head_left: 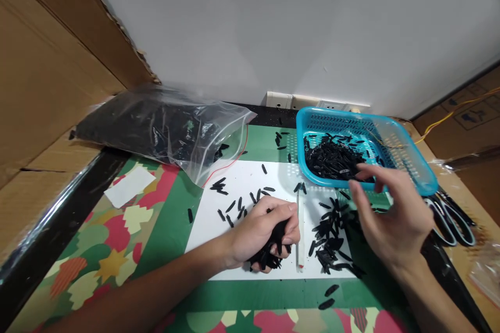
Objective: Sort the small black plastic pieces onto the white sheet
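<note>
Left hand (262,233) is clenched round a bunch of small black pieces (269,256), knuckles up, resting on the white sheet (207,229) near the table's front edge. Right hand (392,213) hangs open, fingers spread, holding nothing, just above & right of the loose pile (330,242) on the sheet; that pile lies between the 2 hands, nearer the right one. Most pieces point roughly near-to-far. Blue basket (414,166) w/ more pieces sits just beyond the right hand; clear bag (164,127) far left; scissors (449,218) at right.
</note>
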Demonstrator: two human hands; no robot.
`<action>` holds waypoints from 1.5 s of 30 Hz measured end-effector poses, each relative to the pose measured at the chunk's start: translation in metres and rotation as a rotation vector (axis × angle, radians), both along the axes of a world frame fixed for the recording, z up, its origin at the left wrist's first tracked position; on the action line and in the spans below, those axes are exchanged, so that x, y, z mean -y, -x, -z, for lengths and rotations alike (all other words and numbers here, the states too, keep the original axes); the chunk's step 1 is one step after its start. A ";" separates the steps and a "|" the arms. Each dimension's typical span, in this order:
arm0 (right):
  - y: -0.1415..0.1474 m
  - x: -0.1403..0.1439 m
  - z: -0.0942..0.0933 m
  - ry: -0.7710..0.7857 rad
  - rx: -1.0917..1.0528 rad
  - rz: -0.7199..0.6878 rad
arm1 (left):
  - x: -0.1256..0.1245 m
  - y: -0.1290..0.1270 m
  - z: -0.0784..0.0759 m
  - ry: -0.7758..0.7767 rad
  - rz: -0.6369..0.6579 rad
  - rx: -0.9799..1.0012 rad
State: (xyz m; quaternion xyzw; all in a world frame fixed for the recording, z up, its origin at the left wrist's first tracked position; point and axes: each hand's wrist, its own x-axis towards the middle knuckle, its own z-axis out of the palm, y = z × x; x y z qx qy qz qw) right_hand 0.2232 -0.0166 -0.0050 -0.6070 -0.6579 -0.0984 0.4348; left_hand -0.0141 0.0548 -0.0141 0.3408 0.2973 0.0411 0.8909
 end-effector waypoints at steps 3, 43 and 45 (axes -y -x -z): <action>0.027 0.008 0.003 0.026 0.018 -0.363 | 0.008 0.000 0.001 -0.198 -0.008 -0.107; 0.053 0.008 0.019 0.608 -0.865 -0.382 | 0.010 0.001 0.004 -0.328 -0.042 0.007; 0.052 0.008 0.019 0.627 -0.895 -0.398 | 0.010 0.000 0.005 -0.309 -0.066 0.013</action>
